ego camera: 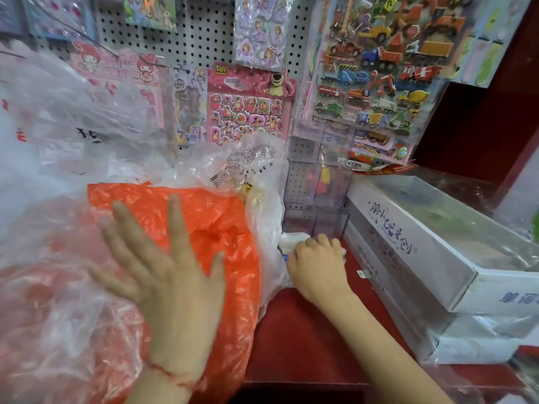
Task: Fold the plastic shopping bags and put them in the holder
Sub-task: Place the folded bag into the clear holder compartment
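head camera looks forward and down, close over the counter (306, 330)

Setting: small retail shop (stationery/toy type). Evidence: grey pegboard (204, 39) hung with packaged sticker sheets (248, 109). Below pegboard: red counter (306, 330). Right-below: shrink-wrapped stock boxes (408, 237). Left-below: heaped plastic shopping bags (58, 126).

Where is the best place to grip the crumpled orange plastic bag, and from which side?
Probably at the far left corner of the crumpled orange plastic bag, from above: it lies flat and uncovered, whereas the clear printed plastic bag overlaps its right edge and the left hand covers its middle.
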### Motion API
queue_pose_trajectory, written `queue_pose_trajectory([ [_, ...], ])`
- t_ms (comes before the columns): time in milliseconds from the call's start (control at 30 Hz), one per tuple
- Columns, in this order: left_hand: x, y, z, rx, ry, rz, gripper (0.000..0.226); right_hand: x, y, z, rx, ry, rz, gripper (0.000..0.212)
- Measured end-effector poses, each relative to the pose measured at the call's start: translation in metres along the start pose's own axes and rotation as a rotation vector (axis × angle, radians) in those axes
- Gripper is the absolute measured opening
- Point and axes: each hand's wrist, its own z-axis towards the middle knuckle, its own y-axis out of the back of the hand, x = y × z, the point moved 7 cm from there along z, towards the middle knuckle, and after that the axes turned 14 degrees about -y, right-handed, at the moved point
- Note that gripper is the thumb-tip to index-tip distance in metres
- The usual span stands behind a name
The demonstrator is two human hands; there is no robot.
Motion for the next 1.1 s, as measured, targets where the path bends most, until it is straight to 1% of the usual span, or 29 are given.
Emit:
queue_pose_trajectory([
  [33,0.034,0.006,-0.007,0.068,0.235,-0.016,0.102,0.000,0.000,0.002,0.004,-0.025,0.001,0.028],
  [67,0.057,0.006,-0.013,0.161,0.386,-0.012,0.116,0.000,-0.003,0.005,0.012,-0.054,0.016,0.031],
  [100,0.067,0.001,-0.016,0.254,0.428,0.006,0.121,0.001,-0.003,0.005,0.035,-0.074,0.048,0.032],
  [133,0.068,-0.007,-0.019,0.331,0.395,0.018,0.121,0.001,-0.001,0.004,0.050,-0.095,0.071,0.031],
  [200,0.060,-0.020,-0.022,0.417,0.289,0.035,0.113,-0.002,0.004,0.004,0.103,-0.136,0.084,0.022],
  [233,0.057,-0.022,-0.025,0.452,0.288,0.040,0.108,-0.007,0.006,0.006,0.118,-0.156,0.124,0.017],
  [267,0.061,-0.026,-0.027,0.473,0.289,0.044,0.103,-0.012,0.009,0.008,0.133,-0.172,0.206,0.021],
  [367,0.070,-0.026,-0.027,0.514,0.249,0.068,0.087,-0.022,0.016,0.013,0.179,-0.196,0.567,0.041],
  [400,0.071,-0.024,-0.025,0.509,0.233,0.064,0.082,-0.023,0.016,0.013,0.188,-0.197,0.641,0.046],
  [433,0.073,-0.021,-0.025,0.506,0.223,0.057,0.077,-0.022,0.016,0.011,0.218,-0.187,0.661,0.049],
  [467,0.074,-0.019,-0.025,0.505,0.211,0.055,0.073,-0.019,0.012,0.009,0.265,-0.174,0.649,0.052],
  [533,0.076,-0.018,-0.026,0.521,0.192,0.064,0.067,-0.011,0.000,0.002,0.311,-0.098,0.536,0.051],
  [567,0.076,-0.018,-0.028,0.530,0.189,0.065,0.065,-0.007,-0.002,0.000,0.312,-0.054,0.461,0.047],
  [633,0.072,-0.018,-0.029,0.539,0.180,0.050,0.062,-0.004,-0.005,-0.004,0.315,-0.033,0.343,0.036],
  [667,0.069,-0.018,-0.029,0.539,0.171,0.037,0.061,-0.001,-0.004,-0.005,0.288,-0.010,0.304,0.039],
  [733,0.063,-0.016,-0.027,0.523,0.150,0.006,0.060,0.004,0.000,-0.008,0.197,0.037,0.250,0.054],
  [767,0.060,-0.015,-0.026,0.516,0.146,-0.016,0.059,0.005,-0.003,-0.008,0.199,0.032,0.207,0.056],
  [833,0.052,-0.013,-0.022,0.504,0.153,-0.088,0.057,0.002,-0.011,-0.009,0.288,-0.025,0.150,0.049],
  [900,0.042,-0.011,-0.019,0.467,0.144,-0.180,0.055,-0.001,-0.006,-0.009,0.289,-0.088,0.259,0.046],
  [933,0.036,-0.010,-0.018,0.446,0.132,-0.231,0.054,-0.005,-0.002,-0.007,0.256,-0.145,0.381,0.047],
  [1000,0.024,-0.009,-0.012,0.414,0.101,-0.351,0.053,-0.015,0.014,-0.004,0.131,-0.258,0.604,0.049],
  [1033,0.016,-0.008,-0.008,0.420,0.092,-0.407,0.052,-0.021,0.021,-0.002,0.084,-0.328,0.738,0.043],
  [1067,0.010,-0.007,-0.004,0.417,0.094,-0.483,0.052,-0.022,0.029,0.000,0.071,-0.383,0.924,0.037],
  [1100,0.006,-0.007,0.001,0.403,0.117,-0.579,0.050,-0.017,0.037,0.000,0.108,-0.407,1.157,0.034],
])
